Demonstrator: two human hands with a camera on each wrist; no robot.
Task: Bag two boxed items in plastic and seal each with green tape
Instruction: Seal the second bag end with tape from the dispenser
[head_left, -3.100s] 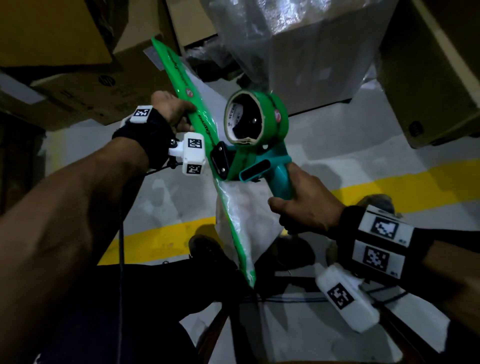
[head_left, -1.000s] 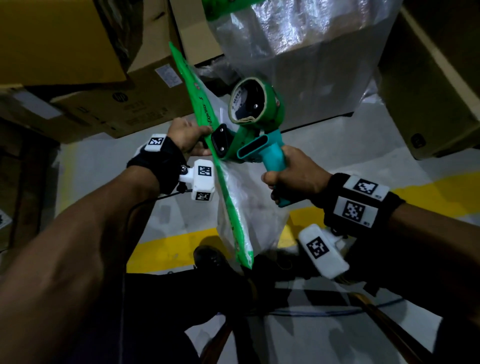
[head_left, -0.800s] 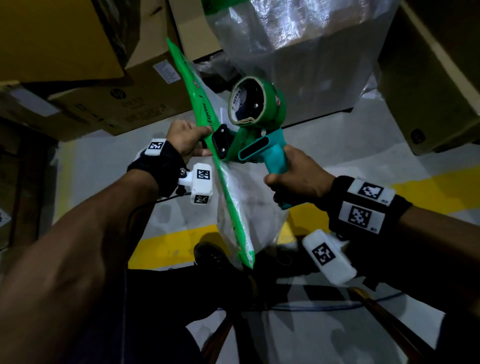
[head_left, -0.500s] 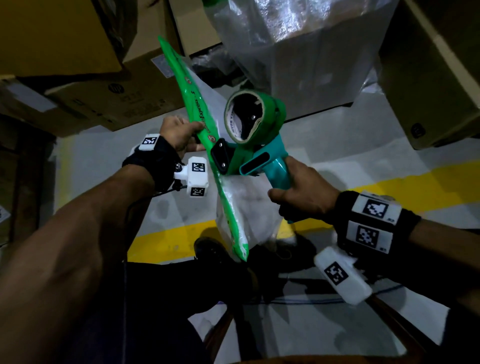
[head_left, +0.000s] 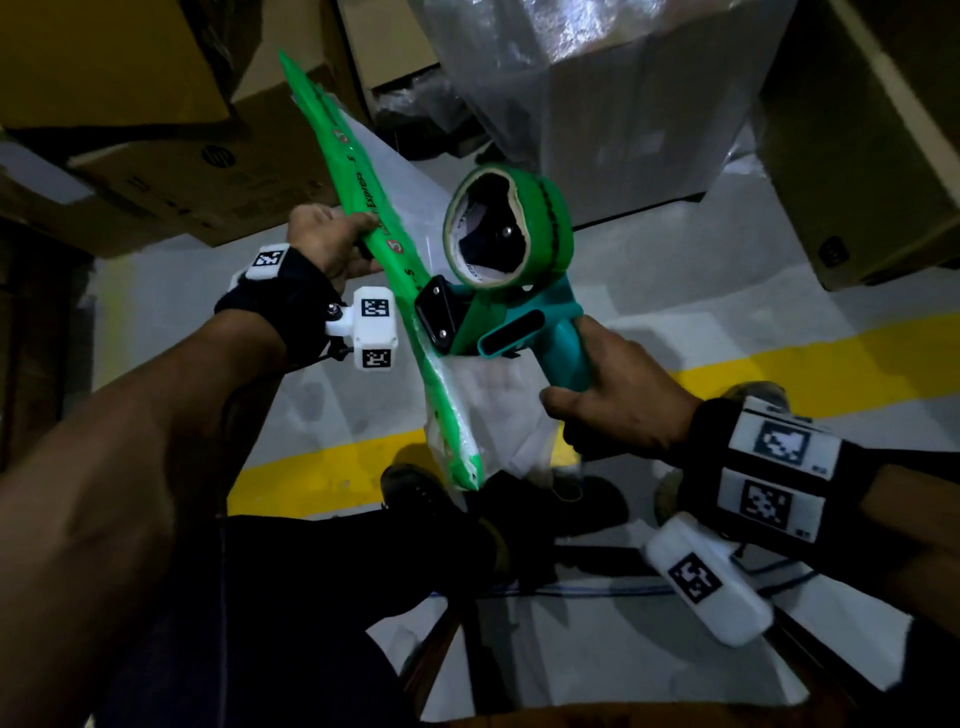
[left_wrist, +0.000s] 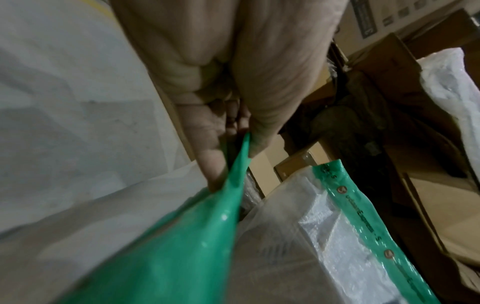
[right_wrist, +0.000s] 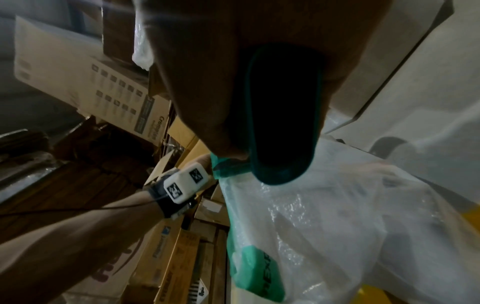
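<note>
My left hand pinches the upper stretch of the green tape that runs down the edge of the plastic bag, thumb and fingers pressed on either side of it. My right hand is curled round the handle of the tape dispenser, whose black front end touches the tape just below my left hand. The bag hangs in the air under the dispenser, above a yellow floor line, with cardboard boxes well behind it.

Boxed item blurred behind plastic; tape dispenser handle dark in right-wrist view.
</note>
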